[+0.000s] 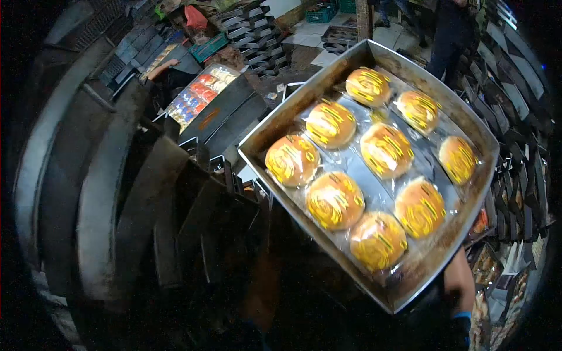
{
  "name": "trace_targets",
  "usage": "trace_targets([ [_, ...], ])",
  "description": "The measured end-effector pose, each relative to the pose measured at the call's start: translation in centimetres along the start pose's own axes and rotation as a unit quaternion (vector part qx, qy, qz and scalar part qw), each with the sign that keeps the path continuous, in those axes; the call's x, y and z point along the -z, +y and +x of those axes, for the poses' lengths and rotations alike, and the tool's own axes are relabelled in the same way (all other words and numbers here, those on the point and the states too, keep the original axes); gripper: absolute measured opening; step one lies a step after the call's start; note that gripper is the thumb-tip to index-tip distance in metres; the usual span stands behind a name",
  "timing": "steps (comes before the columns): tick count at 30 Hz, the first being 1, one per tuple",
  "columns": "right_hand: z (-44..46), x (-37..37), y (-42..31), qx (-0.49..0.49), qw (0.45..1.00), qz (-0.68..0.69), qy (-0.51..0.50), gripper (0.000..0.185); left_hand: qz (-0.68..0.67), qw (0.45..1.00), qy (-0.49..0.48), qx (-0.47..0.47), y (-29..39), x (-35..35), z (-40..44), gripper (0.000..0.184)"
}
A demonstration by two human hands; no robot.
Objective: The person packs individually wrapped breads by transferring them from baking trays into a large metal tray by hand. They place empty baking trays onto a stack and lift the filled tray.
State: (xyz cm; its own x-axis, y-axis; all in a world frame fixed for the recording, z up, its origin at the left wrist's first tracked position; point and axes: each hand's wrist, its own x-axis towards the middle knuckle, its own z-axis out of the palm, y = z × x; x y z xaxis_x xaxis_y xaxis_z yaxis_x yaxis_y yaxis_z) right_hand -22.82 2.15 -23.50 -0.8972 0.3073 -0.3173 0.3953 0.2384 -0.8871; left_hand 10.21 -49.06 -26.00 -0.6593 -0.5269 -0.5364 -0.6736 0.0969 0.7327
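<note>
Tray (313,100) holding nine wrapped buns (386,150); right hand (458,281) at its five o'clock edge, grip unclear. Left hand hidden, can't tell state.

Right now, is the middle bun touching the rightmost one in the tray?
Apart. The head view shows a gap, with clear film, between the middle bun and rightmost bun.
</note>
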Motion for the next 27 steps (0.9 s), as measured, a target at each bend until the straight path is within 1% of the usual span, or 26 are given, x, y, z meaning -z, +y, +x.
trace_targets([
  [7,-10.1,9.4,-0.6,-0.12,0.987,-0.062,0.085,0.033,0.011,0.996,-0.012,0.083,6.0,6.9,-4.8,0.034],
  [10,-13.0,12.4,-0.1,-0.163,0.976,-0.082,0.117,0.033,0.013,0.994,-0.009,0.112,7.3,9.1,-6.4,0.035],
  [17,-18.6,15.3,-2.5,-0.25,0.951,-0.106,0.145,0.034,0.04,0.985,-0.016,0.167,11.8,15.4,-11.5,0.035],
  [22,-18.2,12.5,-2.9,-0.293,0.942,-0.114,0.113,0.034,0.052,0.98,-0.023,0.191,14.2,17.1,-13.4,0.035],
  [23,-20.3,10.6,1.1,-0.29,0.945,-0.095,0.116,0.034,0.046,0.982,-0.023,0.182,9.7,17.1,-13.0,0.035],
  [27,-18.4,4.6,2.6,-0.306,0.947,-0.072,0.071,0.034,0.048,0.982,-0.032,0.18,9.9,15.5,-12.1,0.035],
])
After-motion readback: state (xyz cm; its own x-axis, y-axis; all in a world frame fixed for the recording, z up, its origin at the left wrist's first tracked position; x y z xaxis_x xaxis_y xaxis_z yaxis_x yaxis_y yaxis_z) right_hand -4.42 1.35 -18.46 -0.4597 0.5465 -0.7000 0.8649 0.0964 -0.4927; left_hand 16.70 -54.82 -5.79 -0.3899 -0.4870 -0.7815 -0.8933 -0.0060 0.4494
